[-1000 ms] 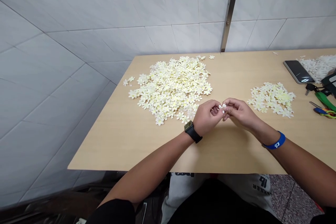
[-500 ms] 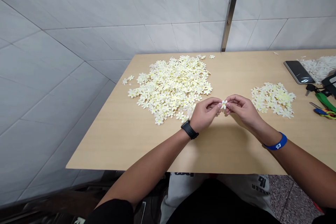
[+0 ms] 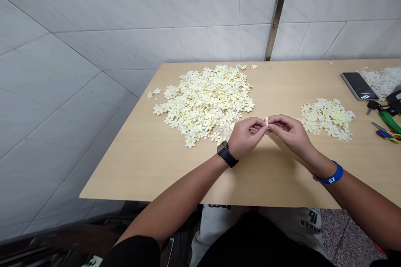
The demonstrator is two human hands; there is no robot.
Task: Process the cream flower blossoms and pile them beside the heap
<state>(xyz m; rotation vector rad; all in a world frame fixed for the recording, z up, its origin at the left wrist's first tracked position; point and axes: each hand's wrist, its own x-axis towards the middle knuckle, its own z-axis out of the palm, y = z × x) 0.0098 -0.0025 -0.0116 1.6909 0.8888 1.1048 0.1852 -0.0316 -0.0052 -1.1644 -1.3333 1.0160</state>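
My left hand (image 3: 244,137) and my right hand (image 3: 288,131) meet above the middle of the wooden table (image 3: 188,171). Both pinch one small white flower piece (image 3: 267,121) between their fingertips. A black watch sits on my left wrist and a blue band on my right wrist. A big heap of white and pale yellow flower pieces (image 3: 206,102) lies just left of my hands. A smaller heap of the same flowers (image 3: 327,118) lies to the right.
A phone (image 3: 357,85) lies at the far right near a pile of white bits (image 3: 380,78). Keys, a green strap (image 3: 388,119) and scissors (image 3: 387,132) sit at the right edge. Tiled wall stands behind and to the left of the table.
My hands have kept working the small flower between the fingertips, and it has turned from face-on to edge-on. The view has shifted slightly.
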